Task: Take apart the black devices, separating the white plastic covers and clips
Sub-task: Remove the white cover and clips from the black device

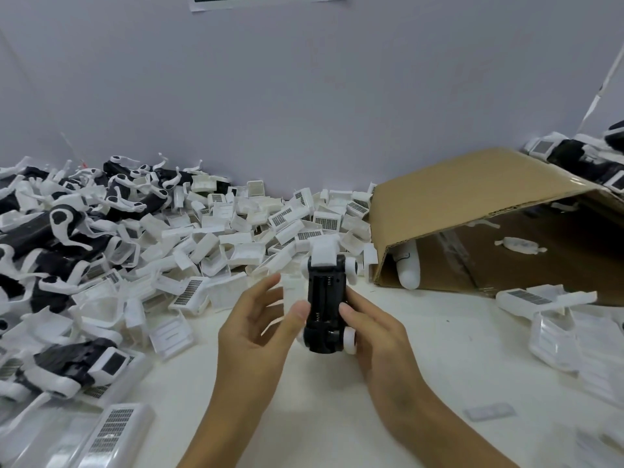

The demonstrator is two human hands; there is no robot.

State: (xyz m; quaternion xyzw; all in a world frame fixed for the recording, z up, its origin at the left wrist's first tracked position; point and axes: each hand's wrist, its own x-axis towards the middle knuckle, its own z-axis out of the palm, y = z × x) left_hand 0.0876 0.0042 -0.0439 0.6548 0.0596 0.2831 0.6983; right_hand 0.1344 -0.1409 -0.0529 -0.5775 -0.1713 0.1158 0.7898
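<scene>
Gripping black oblong plastic device (pixel 327 304) with white cover on far end, right hand (pixel 378 336) holds it above white surface (pixel 439 332), centre-near. Left hand (pixel 256 327) relaxed, thumb touching device's left side.

Held device (pixel 327 307): black body, white cap and white wheels.
Loose covers (pixel 243 231): white, several with a black-and-white grid pattern.
Left pile of devices (pixel 57 238): black with white clips.
Cardboard box (pixel 472 197): brown.
Table (pixel 320 417): white.
Wall (pixel 304 96): pale grey-lilac.
</scene>
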